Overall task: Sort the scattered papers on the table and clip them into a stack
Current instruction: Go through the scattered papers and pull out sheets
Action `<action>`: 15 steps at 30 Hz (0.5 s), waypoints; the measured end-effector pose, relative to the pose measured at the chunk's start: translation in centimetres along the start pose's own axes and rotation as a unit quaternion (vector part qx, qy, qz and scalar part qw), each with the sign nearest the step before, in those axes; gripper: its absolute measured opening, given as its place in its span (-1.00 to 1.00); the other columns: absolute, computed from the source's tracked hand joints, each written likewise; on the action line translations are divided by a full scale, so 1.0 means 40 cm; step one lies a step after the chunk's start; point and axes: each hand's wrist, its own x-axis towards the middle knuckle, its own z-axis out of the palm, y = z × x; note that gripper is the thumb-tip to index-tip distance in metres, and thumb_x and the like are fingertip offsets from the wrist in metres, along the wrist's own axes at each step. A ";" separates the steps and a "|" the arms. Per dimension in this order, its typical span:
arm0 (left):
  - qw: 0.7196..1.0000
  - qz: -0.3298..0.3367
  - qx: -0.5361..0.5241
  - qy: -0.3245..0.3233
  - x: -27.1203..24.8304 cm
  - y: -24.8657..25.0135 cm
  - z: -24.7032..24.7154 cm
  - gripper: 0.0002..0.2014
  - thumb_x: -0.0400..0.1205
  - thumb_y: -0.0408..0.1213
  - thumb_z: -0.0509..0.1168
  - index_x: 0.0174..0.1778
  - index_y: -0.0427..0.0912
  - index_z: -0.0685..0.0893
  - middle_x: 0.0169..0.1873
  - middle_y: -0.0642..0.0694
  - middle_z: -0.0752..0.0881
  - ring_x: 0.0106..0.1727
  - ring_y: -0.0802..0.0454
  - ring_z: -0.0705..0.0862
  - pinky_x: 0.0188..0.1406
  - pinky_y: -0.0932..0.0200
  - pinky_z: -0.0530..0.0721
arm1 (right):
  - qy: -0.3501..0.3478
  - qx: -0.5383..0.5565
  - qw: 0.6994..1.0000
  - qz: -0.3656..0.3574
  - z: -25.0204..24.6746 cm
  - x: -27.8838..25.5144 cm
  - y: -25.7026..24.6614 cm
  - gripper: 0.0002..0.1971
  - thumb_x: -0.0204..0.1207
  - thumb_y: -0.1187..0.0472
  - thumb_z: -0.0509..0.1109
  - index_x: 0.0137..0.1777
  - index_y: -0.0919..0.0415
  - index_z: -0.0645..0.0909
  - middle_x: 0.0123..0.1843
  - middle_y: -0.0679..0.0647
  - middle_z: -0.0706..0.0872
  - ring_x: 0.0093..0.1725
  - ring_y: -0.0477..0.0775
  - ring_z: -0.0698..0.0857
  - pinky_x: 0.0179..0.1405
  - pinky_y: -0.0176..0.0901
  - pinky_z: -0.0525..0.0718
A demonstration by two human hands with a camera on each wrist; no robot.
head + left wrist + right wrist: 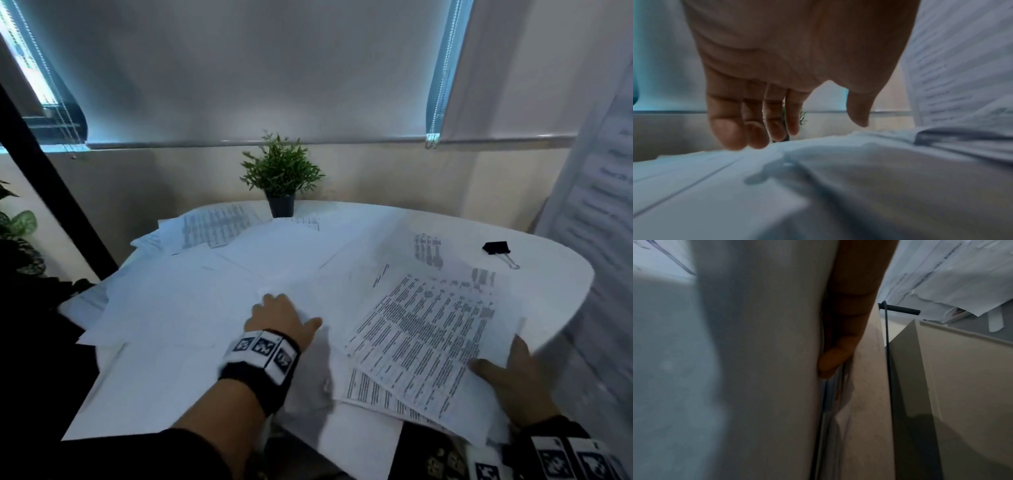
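1. Because the papers strewn across the surface are light, limp and slippery, edges are best pinched.
2. A printed sheaf at lower right is gripped by the right hand; the left hand is laid open, mid-frame, on loose sheets.

Potted plant beyond paper-covered table

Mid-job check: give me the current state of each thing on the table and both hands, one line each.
Left hand: open, fingers straight, reaching onto the loose sheets.
Right hand: grips the printed sheets at their near edge.
Printed sheets: gathered, fanned unevenly, unclipped.
Loose sheets: scattered, overlapping across the table.
Binder clip: lying unused at the far right.
Potted plant: upright at the back.
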 end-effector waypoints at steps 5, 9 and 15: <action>0.997 -0.053 0.007 -0.058 0.035 -0.029 0.043 -0.13 0.29 0.38 0.43 0.34 -0.18 0.47 0.29 -0.17 0.54 0.30 -0.17 0.59 0.21 0.01 0.60 | 0.054 -0.020 0.998 -0.028 0.006 -0.019 -0.009 -0.15 0.37 0.69 0.37 0.56 0.20 0.05 0.07 0.03 0.49 0.16 0.14 0.51 0.25 0.09 0.48; 0.998 -0.045 0.010 -0.053 0.048 -0.032 0.037 -0.43 0.41 0.11 0.48 0.17 -0.21 0.61 0.14 -0.17 0.70 0.14 -0.14 0.69 -0.10 0.17 0.59 | 0.031 -0.072 0.994 -0.073 -0.004 -0.026 -0.010 -0.37 0.31 0.56 0.48 0.31 0.16 0.34 0.10 0.00 0.48 0.14 0.04 0.43 -0.04 -0.33 0.42; 0.997 -0.057 0.024 -0.048 0.052 -0.031 0.029 -0.45 0.51 -0.10 0.45 0.34 -0.23 0.43 0.28 -0.22 0.62 0.31 -0.16 0.61 0.13 0.13 0.57 | -0.065 -0.116 0.989 -0.068 -0.014 -0.028 0.003 -0.58 0.49 0.51 0.35 0.00 -0.12 0.54 0.25 0.02 0.56 0.34 -0.07 0.39 0.24 -0.22 0.31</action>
